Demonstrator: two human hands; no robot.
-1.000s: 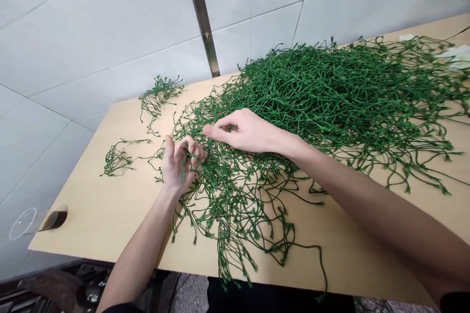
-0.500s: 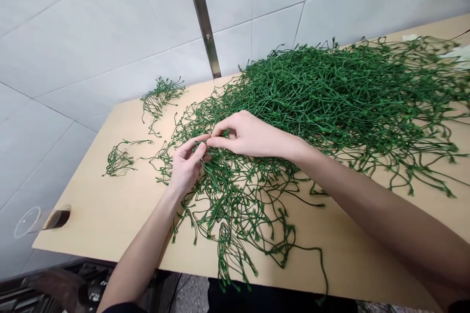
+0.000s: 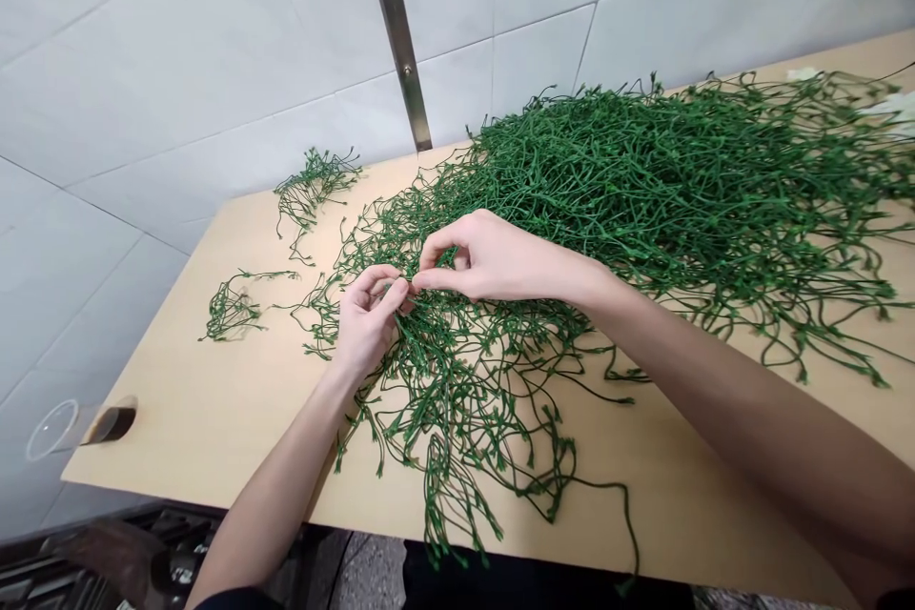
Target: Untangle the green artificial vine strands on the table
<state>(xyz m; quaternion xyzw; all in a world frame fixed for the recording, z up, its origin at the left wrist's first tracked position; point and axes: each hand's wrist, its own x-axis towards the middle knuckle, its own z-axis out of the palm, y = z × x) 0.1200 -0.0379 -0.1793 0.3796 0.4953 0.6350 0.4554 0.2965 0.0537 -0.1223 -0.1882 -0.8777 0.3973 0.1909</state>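
Note:
A large heap of thin green artificial stems (image 3: 615,172) with small tufted tips spreads over the wooden table (image 3: 178,400). Near the heap's left end, my left hand (image 3: 366,316) is closed, thumb and fingertips pinched together. My right hand (image 3: 476,259) comes in from the right, its thumb and index finger pinched right beside the left fingertips. Whatever lies between the fingers is too small to make out against the green behind it. Loose stems (image 3: 457,400) hang below the hands toward the front edge, some of them over it.
Two small bunches of stems, one by the wall (image 3: 315,186) and one nearer (image 3: 234,307), lie apart on the left. A clear cup with dark liquid (image 3: 111,424) stands at the left edge. A metal bracket (image 3: 400,43) is fixed to the tiled wall. White pieces (image 3: 893,110) lie far right.
Both hands have shifted very slightly to the right. My left fingers have curled in more, and the pinched fingertips stay close together.

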